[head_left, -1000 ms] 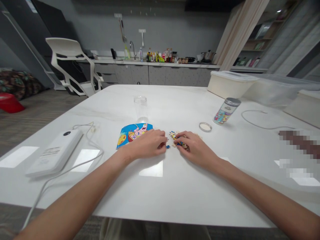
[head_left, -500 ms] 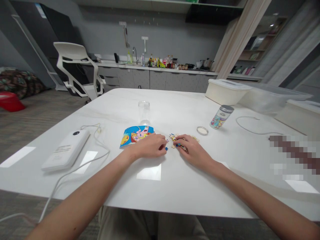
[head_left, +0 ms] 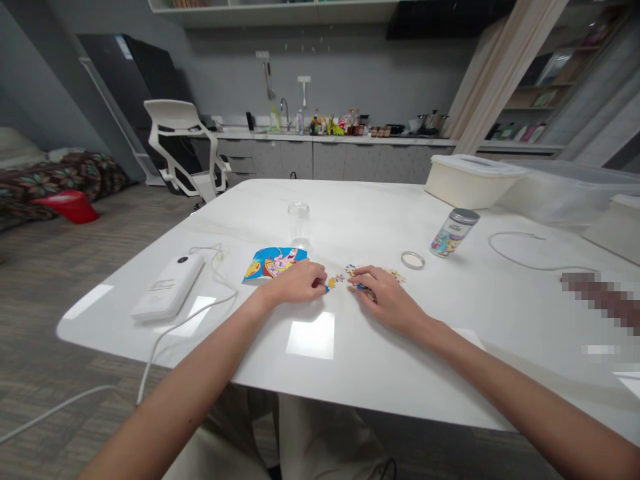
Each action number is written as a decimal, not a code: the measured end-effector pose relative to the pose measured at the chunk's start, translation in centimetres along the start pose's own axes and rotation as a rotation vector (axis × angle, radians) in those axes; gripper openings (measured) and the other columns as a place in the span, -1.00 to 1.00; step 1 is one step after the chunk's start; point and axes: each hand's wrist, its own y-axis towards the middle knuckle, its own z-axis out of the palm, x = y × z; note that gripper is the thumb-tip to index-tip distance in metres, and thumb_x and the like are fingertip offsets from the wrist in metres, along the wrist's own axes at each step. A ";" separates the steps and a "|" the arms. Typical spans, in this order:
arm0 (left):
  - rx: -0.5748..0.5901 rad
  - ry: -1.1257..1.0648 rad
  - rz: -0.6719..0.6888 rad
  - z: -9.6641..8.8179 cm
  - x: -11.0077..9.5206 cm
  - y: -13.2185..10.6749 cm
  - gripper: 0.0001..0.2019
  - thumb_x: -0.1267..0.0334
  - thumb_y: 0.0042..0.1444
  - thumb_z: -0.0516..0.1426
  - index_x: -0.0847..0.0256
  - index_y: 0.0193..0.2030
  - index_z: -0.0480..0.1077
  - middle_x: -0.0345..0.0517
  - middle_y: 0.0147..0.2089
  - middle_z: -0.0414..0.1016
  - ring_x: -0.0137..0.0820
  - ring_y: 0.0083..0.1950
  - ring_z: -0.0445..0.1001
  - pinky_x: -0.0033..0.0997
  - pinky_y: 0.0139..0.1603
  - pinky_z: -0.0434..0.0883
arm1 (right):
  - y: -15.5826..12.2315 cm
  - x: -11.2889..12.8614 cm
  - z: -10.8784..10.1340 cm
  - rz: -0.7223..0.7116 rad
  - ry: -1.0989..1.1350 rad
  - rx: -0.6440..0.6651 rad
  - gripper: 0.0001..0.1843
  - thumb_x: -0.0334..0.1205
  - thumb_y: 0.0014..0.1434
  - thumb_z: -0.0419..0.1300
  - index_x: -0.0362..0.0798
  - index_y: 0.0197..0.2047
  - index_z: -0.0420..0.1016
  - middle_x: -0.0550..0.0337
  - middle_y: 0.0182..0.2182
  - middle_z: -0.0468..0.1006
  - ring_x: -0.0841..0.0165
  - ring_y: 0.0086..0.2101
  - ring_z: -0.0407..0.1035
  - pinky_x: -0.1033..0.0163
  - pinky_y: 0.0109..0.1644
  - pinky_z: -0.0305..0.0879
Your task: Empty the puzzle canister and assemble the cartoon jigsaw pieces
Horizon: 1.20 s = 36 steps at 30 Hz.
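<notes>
My left hand point(head_left: 301, 282) is closed in a pinch, its fingertips low over the white table. A small blue puzzle piece point(head_left: 327, 289) shows at those fingertips, partly hidden by them. Several yellow and purple puzzle pieces point(head_left: 336, 281) lie just right of it. My right hand point(head_left: 384, 293) rests over a pile of puzzle pieces point(head_left: 367, 292), fingers curved and apart, covering much of the pile. A blue sheet with a cartoon picture point(head_left: 273, 264), slightly curled, lies partly behind my left hand.
A clear jar point(head_left: 299, 223) stands beyond the sheet. Right of the pile are a round lid ring point(head_left: 413, 260) and a printed canister point(head_left: 454, 233) with a grey lid. A white power bank point(head_left: 170, 288) with a cable lies left. Storage boxes point(head_left: 473, 181) stand back right.
The view has swung a little to the left. My left hand has drawn slightly away from the right one, and more loose pieces show between them. My right hand stays at the pile.
</notes>
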 end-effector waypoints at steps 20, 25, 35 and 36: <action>0.074 0.112 -0.009 0.2 -1.6 0.2 -0.80 0.34 0.07 -0.01 0.19 -0.57 0.18 -0.11 -0.42 0.40 -0.36 -0.40 0.33 -0.26 -0.20 0.26 | 0.5 -1.5 0.0 -0.014 0.025 0.108 -0.80 -0.28 0.31 0.08 0.02 -0.13 0.54 -0.01 0.01 0.46 0.18 0.00 0.42 -0.05 0.08 0.38; 0.068 0.100 0.021 0.1 -2.0 0.1 -0.85 0.37 0.07 -0.01 0.19 -0.51 0.19 -0.12 -0.38 0.42 -0.37 -0.39 0.34 -0.26 -0.16 0.27 | 1.1 -1.7 0.1 -0.030 0.031 0.121 -0.83 -0.30 0.31 0.07 0.02 -0.14 0.50 0.01 0.00 0.48 0.20 -0.01 0.42 -0.02 0.07 0.37; 0.038 0.014 0.017 0.4 -1.2 0.0 -0.94 0.38 0.12 0.01 0.18 -0.35 0.25 -0.16 -0.33 0.45 -0.37 -0.34 0.36 -0.33 -0.23 0.25 | 1.1 -1.5 -1.0 -0.052 0.014 0.082 -0.91 -0.38 0.24 0.12 -0.02 -0.27 0.42 0.01 -0.01 0.49 0.19 -0.06 0.40 0.03 -0.02 0.32; 0.038 0.001 0.011 0.4 -1.1 0.0 -0.94 0.38 0.13 0.01 0.18 -0.34 0.27 -0.17 -0.33 0.46 -0.38 -0.35 0.36 -0.35 -0.26 0.24 | 1.0 -1.5 -1.0 -0.059 0.022 0.069 -0.91 -0.39 0.23 0.13 -0.02 -0.27 0.42 0.01 -0.02 0.49 0.19 -0.06 0.40 0.04 -0.02 0.31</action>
